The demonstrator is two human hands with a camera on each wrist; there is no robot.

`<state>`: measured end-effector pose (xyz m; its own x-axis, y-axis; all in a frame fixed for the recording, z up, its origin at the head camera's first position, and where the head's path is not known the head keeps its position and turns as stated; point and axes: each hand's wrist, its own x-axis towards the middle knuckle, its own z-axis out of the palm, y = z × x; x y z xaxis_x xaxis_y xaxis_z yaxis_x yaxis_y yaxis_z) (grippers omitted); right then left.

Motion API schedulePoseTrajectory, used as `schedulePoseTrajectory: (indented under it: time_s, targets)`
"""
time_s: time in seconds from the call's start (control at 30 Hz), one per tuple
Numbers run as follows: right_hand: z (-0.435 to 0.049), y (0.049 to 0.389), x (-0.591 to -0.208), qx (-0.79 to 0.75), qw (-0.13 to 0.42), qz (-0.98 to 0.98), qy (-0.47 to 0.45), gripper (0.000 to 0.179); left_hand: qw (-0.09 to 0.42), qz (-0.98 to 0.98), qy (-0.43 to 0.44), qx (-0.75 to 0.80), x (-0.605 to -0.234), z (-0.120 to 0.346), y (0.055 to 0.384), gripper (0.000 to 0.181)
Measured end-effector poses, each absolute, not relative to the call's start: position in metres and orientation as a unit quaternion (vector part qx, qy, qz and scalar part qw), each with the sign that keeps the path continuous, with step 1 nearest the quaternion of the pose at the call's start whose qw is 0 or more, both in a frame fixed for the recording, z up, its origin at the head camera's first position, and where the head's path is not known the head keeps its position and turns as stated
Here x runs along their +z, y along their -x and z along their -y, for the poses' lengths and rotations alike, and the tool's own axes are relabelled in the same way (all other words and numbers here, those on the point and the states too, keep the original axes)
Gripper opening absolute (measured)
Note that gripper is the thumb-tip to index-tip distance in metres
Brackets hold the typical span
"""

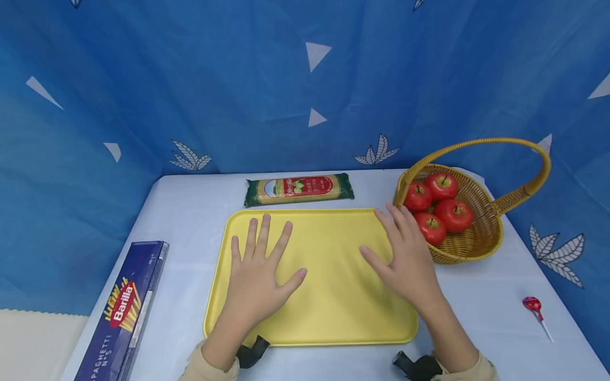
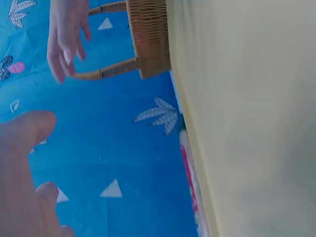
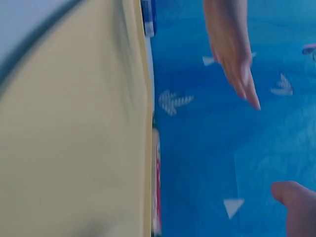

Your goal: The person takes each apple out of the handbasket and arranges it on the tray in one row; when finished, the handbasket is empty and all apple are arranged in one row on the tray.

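Both hands hover over a yellow tray (image 1: 333, 317) that lies on the white-covered table. My left hand (image 1: 259, 278), fingers spread, is over the tray's left part and holds nothing. Over the right part is my right hand (image 1: 407, 259), its fingers relaxed and slightly bent, also holding nothing. Its fingertips overlap the edge of a wicker basket (image 1: 486, 233) in the head view. Several red apples (image 1: 454, 215) sit in the basket, whose tall handle stands up. In the left wrist view the basket (image 2: 150, 39) shows side-on beyond the tray.
Behind the tray lies a green-ended pack of pasta (image 1: 305, 189). A blue spaghetti box (image 1: 121, 312) is along the table's left edge. On the right lies a red lollipop (image 1: 532, 304). A blue patterned cloth (image 1: 267, 79) hangs behind the table.
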<state>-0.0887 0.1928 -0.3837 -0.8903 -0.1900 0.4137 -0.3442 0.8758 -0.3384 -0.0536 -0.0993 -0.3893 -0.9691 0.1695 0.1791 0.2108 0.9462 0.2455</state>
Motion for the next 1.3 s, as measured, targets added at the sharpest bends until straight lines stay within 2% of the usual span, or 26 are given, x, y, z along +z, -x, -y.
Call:
schedulePoseTrajectory:
  time_s: [0.4, 0.67, 0.97, 1.3]
  targets:
    - [-0.296, 0.116, -0.386, 0.32, 0.152, 0.933, -0.068, 0.075, -0.007, 0.976, 0.038, -0.213, -0.416, 0.16, 0.032, 0.105]
    - [-0.351, 0.143, -0.399, 0.296, 0.109, 0.949, -0.012, 0.076, -0.058, 0.959, 0.021, -0.278, -0.435, 0.194, 0.024, 0.135]
    - [-0.377, 0.163, -0.41, 0.274, 0.037, 0.961, 0.026, 0.084, -0.114, 0.941, 0.028, -0.316, -0.453, 0.208, 0.016, 0.156]
    - [-0.382, 0.183, -0.412, 0.276, -0.024, 0.96, 0.034, 0.096, -0.1, 0.939, 0.052, -0.325, -0.465, 0.219, 0.011, 0.161]
